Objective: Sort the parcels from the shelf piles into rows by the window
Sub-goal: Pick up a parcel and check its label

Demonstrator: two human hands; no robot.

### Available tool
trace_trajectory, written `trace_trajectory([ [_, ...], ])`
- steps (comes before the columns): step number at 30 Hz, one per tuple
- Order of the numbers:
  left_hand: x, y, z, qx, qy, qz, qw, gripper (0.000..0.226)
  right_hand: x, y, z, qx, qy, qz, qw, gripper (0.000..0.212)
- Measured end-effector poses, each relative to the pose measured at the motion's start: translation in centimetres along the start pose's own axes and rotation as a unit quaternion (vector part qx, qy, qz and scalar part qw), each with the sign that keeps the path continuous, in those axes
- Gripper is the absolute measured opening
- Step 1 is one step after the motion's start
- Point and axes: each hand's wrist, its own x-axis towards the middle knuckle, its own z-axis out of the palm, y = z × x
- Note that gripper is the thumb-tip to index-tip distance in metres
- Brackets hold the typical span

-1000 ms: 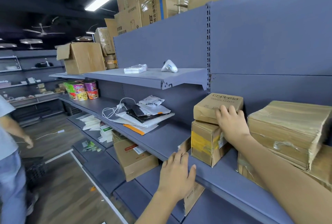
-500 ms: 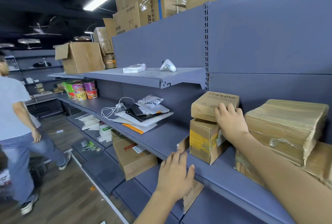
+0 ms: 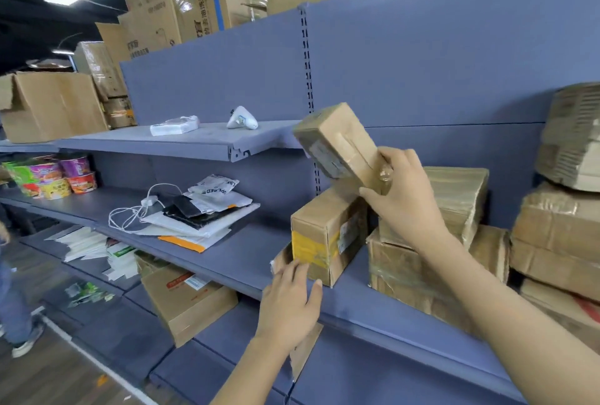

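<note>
Small taped brown parcel [image 3: 337,141], tilted above yellow-taped box [image 3: 324,235], gripped by right hand [image 3: 402,196]; left hand [image 3: 289,307] flat, touching box; label blurred.

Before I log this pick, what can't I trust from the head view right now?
Head view:
- Label on the lifted box in the right hand: motion-blurred.
- Label on the yellow-taped box: oblique, too small to read.
- Cardboard flap: mostly behind the left hand.
- Far-right stack: cut off by the frame edge.
- Window rows: outside the view.
</note>
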Motion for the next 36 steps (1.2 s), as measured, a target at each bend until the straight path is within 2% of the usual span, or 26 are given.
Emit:
trace_trajectory([
  [2,0.7,0.7,0.0,-0.025,0.009,0.022,0.999,0.047,-1.3,0.1,-2.1,0.195,0.01,0.094,0.976,0.055],
  [4,1.1,1.8,0.0,-0.072,0.009,0.039,0.997,0.046,-3.0,0.3,-3.6,0.41,-0.007,0.171,0.896,0.05],
  [6,1.4,3.4,-0.3,-0.177,-0.004,0.057,0.983,0.045,-5.0,1.3,-4.4,0.514,0.002,0.22,0.829,0.054],
  [7,1.4,4.4,-0.6,-0.258,-0.025,0.064,0.964,0.045,-6.0,1.8,-4.8,0.546,0.016,0.234,0.804,0.056],
  [8,1.5,5.8,-1.2,-0.351,-0.057,0.071,0.932,0.042,-7.0,2.3,-5.1,0.571,0.035,0.245,0.782,0.054],
  [10,1.2,9.0,-1.9,-0.521,-0.125,0.084,0.84,0.038,-9.2,3.2,-5.6,0.605,0.064,0.261,0.75,0.047],
  [12,0.7,11.9,-1.9,-0.609,-0.168,0.102,0.768,0.047,-11.5,4.0,-6.2,0.62,0.086,0.269,0.732,0.049],
  [15,-0.7,15.5,-1.1,-0.658,-0.202,0.118,0.716,0.07,-14.9,4.8,-7.9,0.61,0.095,0.272,0.739,0.052],
  [17,-1.8,17.2,-0.5,-0.682,-0.207,0.094,0.695,0.066,-17.0,4.9,-9.8,0.578,0.078,0.277,0.763,0.052],
  [20,-3.8,19.8,0.6,-0.686,-0.211,0.101,0.689,0.057,-20.2,5.3,-13.3,0.543,0.054,0.282,0.789,0.065],
  [24,-8.0,24.3,1.4,-0.698,-0.231,0.104,0.67,0.046,-24.5,5.8,-19.9,0.526,0.07,0.303,0.792,0.075],
  [28,-12.1,28.9,2.3,-0.703,-0.265,0.112,0.65,0.045,-29.0,6.1,-26.5,0.501,0.111,0.304,0.802,0.061],
  [32,-17.8,35.6,3.8,-0.683,-0.346,0.135,0.629,0.057,-33.5,6.1,-34.5,0.448,0.22,0.299,0.813,0.049],
  [34,-19.9,38.8,4.3,-0.669,-0.373,0.136,0.629,0.062,-35.8,5.9,-39.4,0.374,0.301,0.307,0.822,0.039],
  [36,-21.3,41.9,4.8,-0.677,-0.376,0.104,0.624,0.056,-38.3,5.6,-44.9,0.28,0.369,0.32,0.827,0.029],
])
